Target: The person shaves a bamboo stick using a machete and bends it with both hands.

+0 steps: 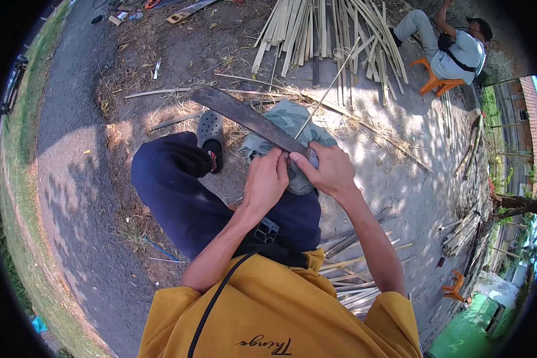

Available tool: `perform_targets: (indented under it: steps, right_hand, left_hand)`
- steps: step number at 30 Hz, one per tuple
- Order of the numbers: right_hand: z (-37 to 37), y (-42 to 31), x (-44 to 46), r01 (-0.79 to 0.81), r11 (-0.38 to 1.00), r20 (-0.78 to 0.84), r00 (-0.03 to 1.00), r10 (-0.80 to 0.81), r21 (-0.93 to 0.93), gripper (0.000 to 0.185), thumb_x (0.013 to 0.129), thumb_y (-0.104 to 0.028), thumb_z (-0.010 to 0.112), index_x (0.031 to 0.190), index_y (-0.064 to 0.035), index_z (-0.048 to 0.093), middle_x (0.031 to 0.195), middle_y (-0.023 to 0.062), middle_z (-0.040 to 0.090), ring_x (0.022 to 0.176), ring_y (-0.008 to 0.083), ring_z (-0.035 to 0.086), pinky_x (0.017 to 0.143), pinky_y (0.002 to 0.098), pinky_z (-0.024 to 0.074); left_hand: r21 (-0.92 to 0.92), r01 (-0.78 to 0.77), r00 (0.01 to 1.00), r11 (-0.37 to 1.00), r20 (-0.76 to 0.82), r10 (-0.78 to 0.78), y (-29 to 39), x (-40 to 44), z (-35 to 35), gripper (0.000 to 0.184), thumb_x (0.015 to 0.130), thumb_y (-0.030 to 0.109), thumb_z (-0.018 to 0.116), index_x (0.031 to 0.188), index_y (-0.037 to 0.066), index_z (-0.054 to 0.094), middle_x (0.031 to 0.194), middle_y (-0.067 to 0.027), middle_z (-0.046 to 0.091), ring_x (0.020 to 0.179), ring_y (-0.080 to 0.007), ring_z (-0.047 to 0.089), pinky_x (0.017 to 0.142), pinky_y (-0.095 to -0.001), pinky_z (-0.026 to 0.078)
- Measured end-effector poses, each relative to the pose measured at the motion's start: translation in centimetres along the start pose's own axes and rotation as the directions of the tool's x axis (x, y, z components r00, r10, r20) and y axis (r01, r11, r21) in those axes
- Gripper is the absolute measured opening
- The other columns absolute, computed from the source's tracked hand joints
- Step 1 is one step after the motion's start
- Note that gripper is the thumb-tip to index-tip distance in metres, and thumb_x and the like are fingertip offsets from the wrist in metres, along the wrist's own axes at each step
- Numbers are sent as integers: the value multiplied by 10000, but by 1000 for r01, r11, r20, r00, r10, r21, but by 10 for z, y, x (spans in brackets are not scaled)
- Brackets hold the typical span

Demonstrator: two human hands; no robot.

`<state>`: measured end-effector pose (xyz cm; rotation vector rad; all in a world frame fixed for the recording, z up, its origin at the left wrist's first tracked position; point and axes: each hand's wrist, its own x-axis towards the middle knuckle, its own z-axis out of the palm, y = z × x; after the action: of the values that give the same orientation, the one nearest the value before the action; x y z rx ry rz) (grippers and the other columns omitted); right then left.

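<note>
My right hand (333, 172) is closed at the near end of a machete (244, 119), its thumb against the blade. The dark, broad blade points away to the upper left. My left hand (267, 182) is closed just below the blade, in line with a thin bamboo strip (328, 89) that runs out from beneath the blade to the upper right. The blade covers the strip's near end, and my right fingers hide the machete's handle. A camouflage cloth (286, 112) lies over my right knee, under both hands.
Many split bamboo strips (307, 30) are heaped on the ground ahead, with more strips (355, 286) beside my right hip. A handsaw (191, 11) lies at the top. A person (459, 53) sits on an orange stool (435, 77) at upper right. My grey clog (210, 128) rests on the dirt.
</note>
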<state>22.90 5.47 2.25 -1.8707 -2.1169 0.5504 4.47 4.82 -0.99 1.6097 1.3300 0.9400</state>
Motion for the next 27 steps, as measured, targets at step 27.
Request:
perform_targets:
  steps: [27]
  right_hand:
    - [4, -8, -1, -80, 996, 2, 997, 80, 28, 633, 973, -655, 637, 894, -37, 749, 739, 247, 686, 778, 484, 679, 735, 543, 538]
  left_hand:
    - [198, 27, 1000, 980, -21, -24, -3, -53, -32, 150, 1071, 154, 588, 1001, 22, 599, 697, -290, 643, 703, -531, 660, 621, -619, 497]
